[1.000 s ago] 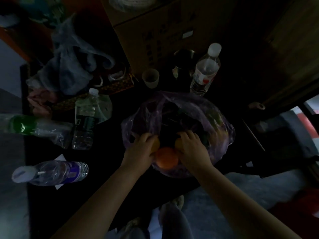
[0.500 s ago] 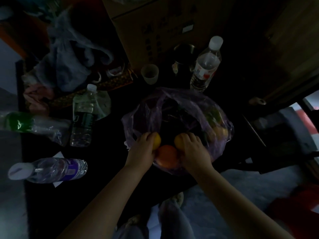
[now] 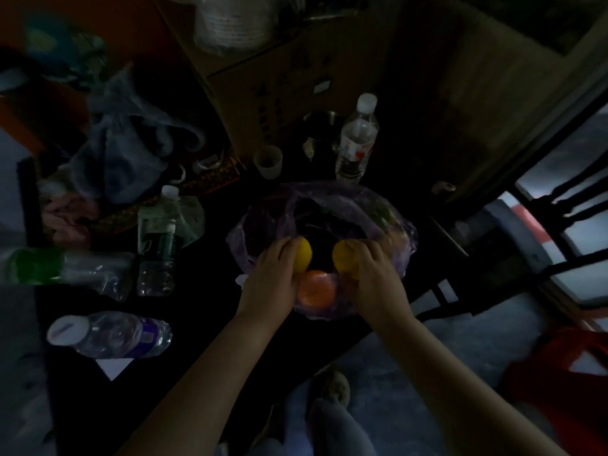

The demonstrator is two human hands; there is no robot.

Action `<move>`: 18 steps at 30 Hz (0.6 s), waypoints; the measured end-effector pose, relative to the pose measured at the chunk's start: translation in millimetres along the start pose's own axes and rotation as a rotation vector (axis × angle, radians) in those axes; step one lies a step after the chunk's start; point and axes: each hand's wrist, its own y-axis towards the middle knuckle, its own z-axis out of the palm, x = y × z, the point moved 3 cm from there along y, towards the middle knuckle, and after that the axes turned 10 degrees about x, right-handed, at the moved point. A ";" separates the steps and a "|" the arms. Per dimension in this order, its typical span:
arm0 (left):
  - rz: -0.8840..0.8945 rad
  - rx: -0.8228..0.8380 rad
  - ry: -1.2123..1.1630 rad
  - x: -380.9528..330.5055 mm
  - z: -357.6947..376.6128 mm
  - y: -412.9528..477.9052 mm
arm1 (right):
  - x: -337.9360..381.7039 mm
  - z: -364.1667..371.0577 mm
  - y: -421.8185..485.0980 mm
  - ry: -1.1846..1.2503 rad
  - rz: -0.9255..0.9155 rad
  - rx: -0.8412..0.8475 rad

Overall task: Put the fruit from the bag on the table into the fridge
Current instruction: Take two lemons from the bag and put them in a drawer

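A clear purple plastic bag (image 3: 332, 199) of fruit sits on the dark table (image 3: 204, 311), near its front edge. My left hand (image 3: 271, 279) grips a yellow fruit (image 3: 303, 254) at the bag's near left side. My right hand (image 3: 375, 278) grips a second yellow fruit (image 3: 342, 256) at the near right side. Both fruits are raised a little above the bag's mouth. An orange fruit (image 3: 316, 289) lies inside the bag between my hands. More fruit shows dimly through the bag's far right side. The fridge is not in view.
Several water bottles lie or stand around: one upright (image 3: 355, 143) behind the bag, one (image 3: 158, 245) to its left, one lying (image 3: 108, 335) at the front left. A paper cup (image 3: 268, 161), a metal mug (image 3: 320, 133) and a cardboard box (image 3: 279, 77) stand behind. A dark chair (image 3: 559, 232) is at the right.
Both hands have risen out of the bag and moved slightly apart, each bringing up a yellow fruit that was mostly hidden a second ago. The orange fruit stays in the bag.
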 end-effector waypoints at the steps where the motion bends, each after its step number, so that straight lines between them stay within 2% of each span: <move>1: 0.036 -0.009 -0.027 -5.2 -6.4 -4.9 | 6.0 -5.7 -9.2 0.004 0.006 -0.041; 13: 0.452 -0.063 -0.258 -59.0 -77.8 -132.4 | 106.1 -48.7 -159.9 0.077 0.109 -0.504; 18: 0.592 -0.034 -0.346 -83.0 -93.8 -180.9 | 152.0 -64.0 -241.0 0.067 0.104 -0.699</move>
